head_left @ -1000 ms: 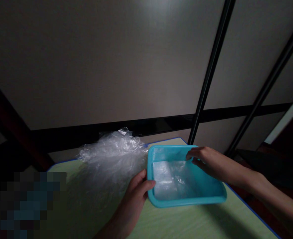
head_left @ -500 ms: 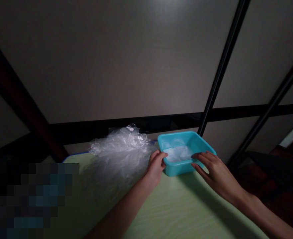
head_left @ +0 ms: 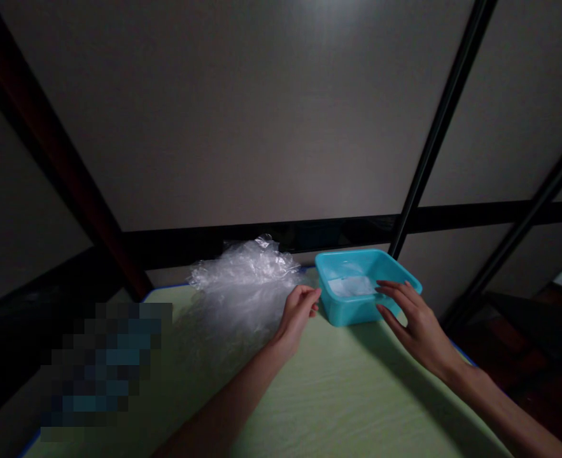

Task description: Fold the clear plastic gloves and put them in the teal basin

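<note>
A turquoise plastic tub (head_left: 357, 312) stands at the far right of the pale green table (head_left: 338, 401), with clear plastic sheets lying inside it. My left hand (head_left: 297, 315) hovers just left of the tub's near corner, fingers loosely curled and holding nothing. My right hand (head_left: 412, 318) is by the tub's near right rim, fingers spread, fingertips at or just off the rim. A crumpled heap of clear plastic film (head_left: 242, 286) lies on the table to the left of the tub.
A grey wall with black frame bars (head_left: 433, 133) rises right behind the table's far edge. A blue strip edges the table. A blurred-out patch (head_left: 104, 369) covers the near left. The room is dim.
The tub has gone from close in front of me to the table's far right. Both hands gripped its rim a second ago and have now come off it.
</note>
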`<control>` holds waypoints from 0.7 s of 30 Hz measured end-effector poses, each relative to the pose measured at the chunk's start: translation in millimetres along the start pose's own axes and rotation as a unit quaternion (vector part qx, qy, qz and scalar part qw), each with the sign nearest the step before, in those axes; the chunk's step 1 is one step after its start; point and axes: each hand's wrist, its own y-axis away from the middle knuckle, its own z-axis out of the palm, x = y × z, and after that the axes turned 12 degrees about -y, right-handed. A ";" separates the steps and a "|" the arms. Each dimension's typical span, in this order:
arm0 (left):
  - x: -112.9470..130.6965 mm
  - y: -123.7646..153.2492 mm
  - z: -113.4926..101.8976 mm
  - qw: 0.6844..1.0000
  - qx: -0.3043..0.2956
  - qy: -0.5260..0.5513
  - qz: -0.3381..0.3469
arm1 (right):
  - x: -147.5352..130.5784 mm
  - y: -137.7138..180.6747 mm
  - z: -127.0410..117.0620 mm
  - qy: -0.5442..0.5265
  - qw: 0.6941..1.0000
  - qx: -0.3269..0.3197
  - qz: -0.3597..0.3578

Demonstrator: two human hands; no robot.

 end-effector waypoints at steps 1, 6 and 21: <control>-3.6 4.5 -9.0 0.999 0.011 -0.039 0.017 | -4.6 1.4 0.9 -0.015 1.000 0.004 -0.006; -22.9 28.1 -62.8 0.961 0.089 -0.242 0.103 | -34.3 6.2 13.7 -0.079 0.995 -0.045 -0.047; -50.4 56.0 -113.3 0.789 0.058 -0.601 0.117 | -90.9 14.4 82.7 -0.164 0.964 -0.166 -0.130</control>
